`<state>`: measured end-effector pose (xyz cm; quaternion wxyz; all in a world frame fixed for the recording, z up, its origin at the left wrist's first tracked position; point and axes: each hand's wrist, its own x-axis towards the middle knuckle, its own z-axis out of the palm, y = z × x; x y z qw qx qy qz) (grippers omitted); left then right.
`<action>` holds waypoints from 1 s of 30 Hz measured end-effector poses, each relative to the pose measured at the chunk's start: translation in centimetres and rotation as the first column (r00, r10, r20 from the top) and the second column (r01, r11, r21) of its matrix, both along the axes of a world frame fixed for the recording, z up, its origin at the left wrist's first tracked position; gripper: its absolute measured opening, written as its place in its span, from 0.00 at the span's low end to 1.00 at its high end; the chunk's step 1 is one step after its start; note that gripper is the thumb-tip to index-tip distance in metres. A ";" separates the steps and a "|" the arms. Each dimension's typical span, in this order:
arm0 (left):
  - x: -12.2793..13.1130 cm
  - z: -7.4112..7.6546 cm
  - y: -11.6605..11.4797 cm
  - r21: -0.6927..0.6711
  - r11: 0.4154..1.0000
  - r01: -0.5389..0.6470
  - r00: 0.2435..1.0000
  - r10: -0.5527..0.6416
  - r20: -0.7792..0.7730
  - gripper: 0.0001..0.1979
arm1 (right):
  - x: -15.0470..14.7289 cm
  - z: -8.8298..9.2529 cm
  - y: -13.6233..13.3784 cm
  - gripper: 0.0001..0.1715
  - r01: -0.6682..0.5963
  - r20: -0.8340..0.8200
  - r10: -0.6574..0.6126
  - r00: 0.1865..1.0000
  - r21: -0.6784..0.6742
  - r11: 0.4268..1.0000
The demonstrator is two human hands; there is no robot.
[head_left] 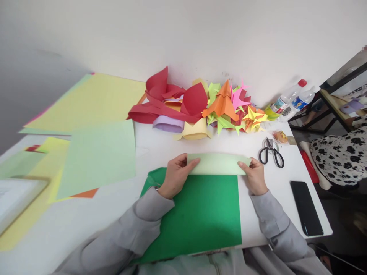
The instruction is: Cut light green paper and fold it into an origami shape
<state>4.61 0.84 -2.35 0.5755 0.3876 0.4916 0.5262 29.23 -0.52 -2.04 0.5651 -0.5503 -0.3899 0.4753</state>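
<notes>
A strip of pale green paper [219, 164] is stretched level between my two hands. My left hand [178, 173] pinches its left end, thumb on top. At the other end my right hand [254, 173] grips it the same way. Beneath the strip lies a dark green sheet [197, 217] on the white table, its upper left corner slightly crumpled. Black-handled scissors [271, 154] rest a little beyond my right hand, blades pointing away. Whether the strip is folded cannot be made out.
Sheets of light green paper [100, 156] and yellow paper [91, 99] spread over the left side. Red paper loops [172, 103] and an orange folded paper shape [223, 101] pile against the wall. Bottles [282, 101] stand back right; a phone [306, 208] lies near the right edge. A person in patterned clothing [341, 156] is beyond.
</notes>
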 end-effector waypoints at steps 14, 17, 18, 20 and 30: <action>0.1 0.0 0.0 -0.014 1.000 0.007 0.999 -0.006 0.044 0.14 | 0.0 0.2 0.0 0.18 -0.003 -0.093 -0.002 0.996 -0.052 0.999; 0.2 0.5 -0.1 -0.068 0.997 0.046 0.994 -0.039 0.103 0.16 | -0.1 0.4 0.0 0.19 0.011 -0.117 -0.019 0.993 -0.072 0.997; 0.2 0.7 -0.1 -0.088 0.994 0.062 0.991 -0.051 0.122 0.17 | -0.1 0.5 0.1 0.20 0.013 -0.120 -0.022 0.992 -0.073 0.997; 0.2 1.1 -0.1 -0.126 0.987 0.098 0.984 -0.077 0.159 0.18 | -0.1 0.5 0.1 0.20 0.012 -0.119 -0.020 0.993 -0.071 0.997; -0.1 2.2 -0.5 -0.221 0.941 0.257 0.930 -0.178 0.321 0.27 | 0.1 0.3 0.1 0.18 0.012 -0.110 -0.015 0.994 -0.033 0.999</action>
